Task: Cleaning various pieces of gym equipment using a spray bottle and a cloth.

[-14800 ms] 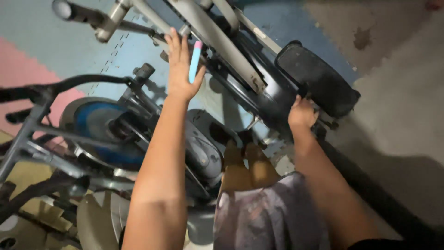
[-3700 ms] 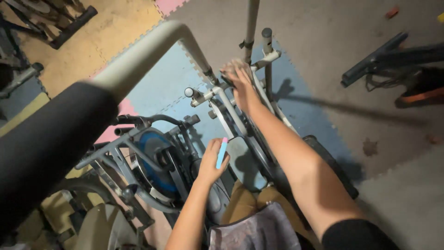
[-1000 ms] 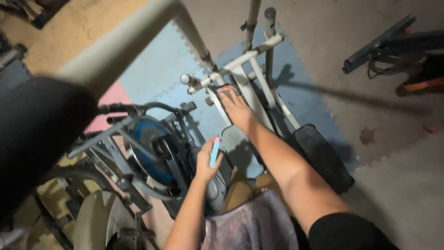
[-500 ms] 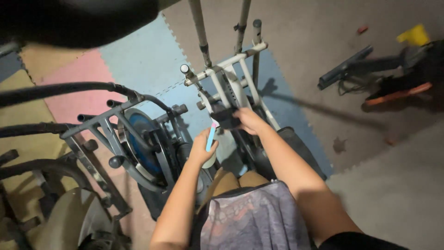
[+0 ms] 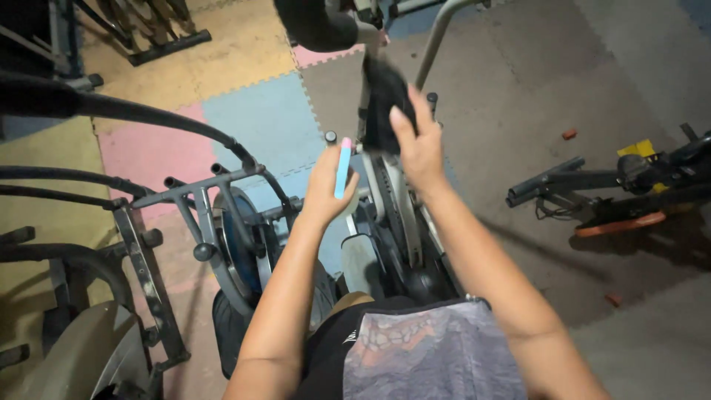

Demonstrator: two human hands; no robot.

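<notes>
Rising, right hand [image 5: 418, 144] now presses black cloth [image 5: 384, 100] higher up.

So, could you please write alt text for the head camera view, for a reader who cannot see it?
Seen from above, a person's right hand presses a dark cloth against the upright post of a grey exercise machine, while the left hand holds a slim blue and pink bottle. Another exercise bike stands to the left on coloured foam floor mats.
</notes>
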